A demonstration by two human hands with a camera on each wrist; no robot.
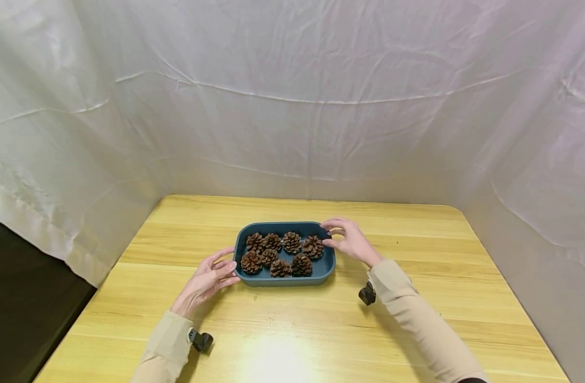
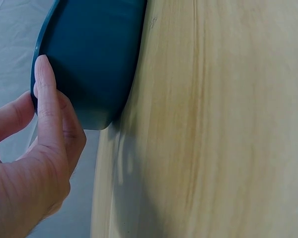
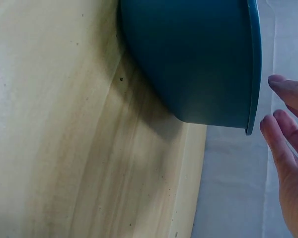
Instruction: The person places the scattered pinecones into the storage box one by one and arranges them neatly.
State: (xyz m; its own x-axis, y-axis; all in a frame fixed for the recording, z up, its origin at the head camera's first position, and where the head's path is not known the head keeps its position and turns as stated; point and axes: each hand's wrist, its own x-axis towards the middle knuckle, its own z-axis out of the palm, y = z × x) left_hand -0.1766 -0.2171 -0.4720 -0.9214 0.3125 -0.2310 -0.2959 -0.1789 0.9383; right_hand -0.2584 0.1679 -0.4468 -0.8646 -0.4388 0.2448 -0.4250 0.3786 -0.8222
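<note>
A dark teal rectangular box [image 1: 285, 282] with rounded corners sits on the wooden table. Several brown pine cones [image 1: 313, 247] lie inside it in two loose rows. At its left end my left hand [image 1: 209, 276] holds the rim between thumb and fingers; the left wrist view shows the fingertips [image 2: 43, 67] at the edge of the box wall [image 2: 94, 54]. Over the right end hovers my right hand [image 1: 348, 240], fingers loosely bent above the rim. In the right wrist view those fingertips [image 3: 269, 126] are apart from the box and hold nothing.
The pale wooden table [image 1: 417, 239] extends around the box. White cloth [image 1: 292, 133] hangs behind and along both sides. A dark surface [image 1: 24, 298] shows beyond the table's left edge. Small black cameras [image 1: 367, 293] are strapped to both wrists.
</note>
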